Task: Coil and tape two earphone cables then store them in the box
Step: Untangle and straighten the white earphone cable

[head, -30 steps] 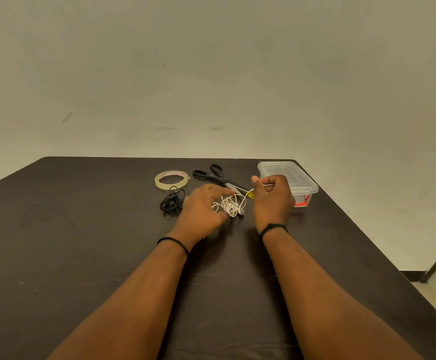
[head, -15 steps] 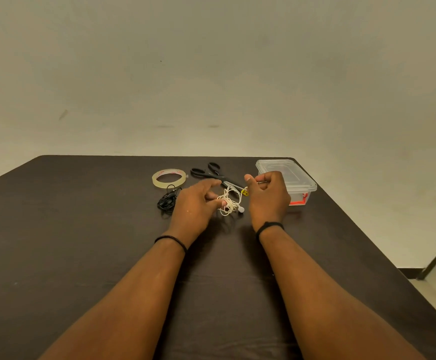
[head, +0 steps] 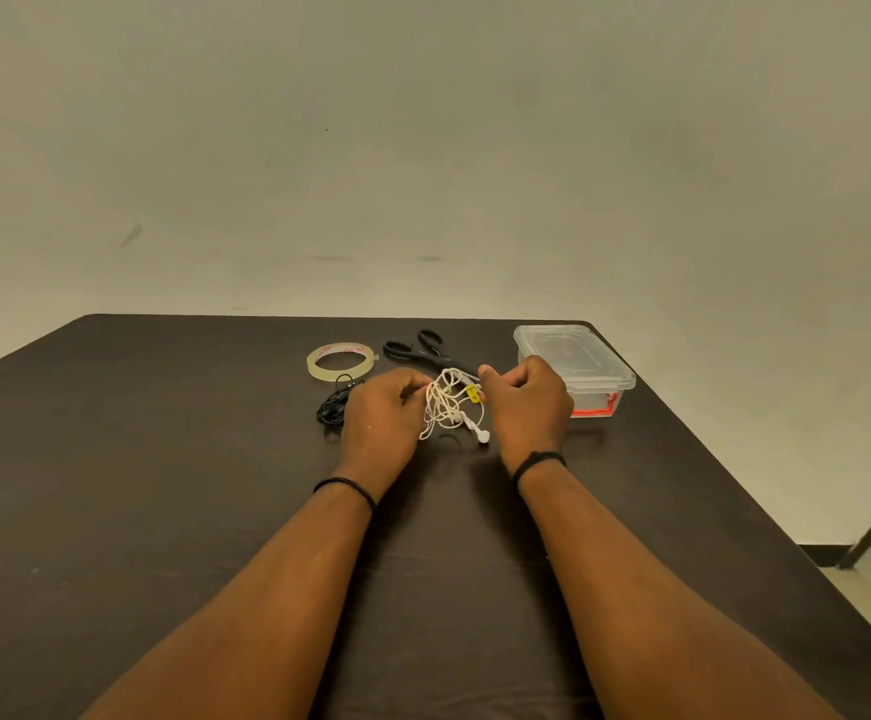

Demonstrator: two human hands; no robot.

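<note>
Both hands (head: 467,402) pinch a tangled white earphone cable (head: 446,405), earbuds dangling.

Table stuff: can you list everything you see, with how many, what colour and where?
white earphone cable: one, white with a yellow tag, tangled, held between both hands
black earphone cable: one, black, bunched on the table beside the left hand
tape roll: one, clear yellowish, far side, flat
scissors: one, black handles, right of the tape
box: one, clear with lid on, something red inside, far right
table: one, dark brown
left hand: grips the white cable
right hand: pinches the white cable
wristbands: two, black, one on each wrist
</note>
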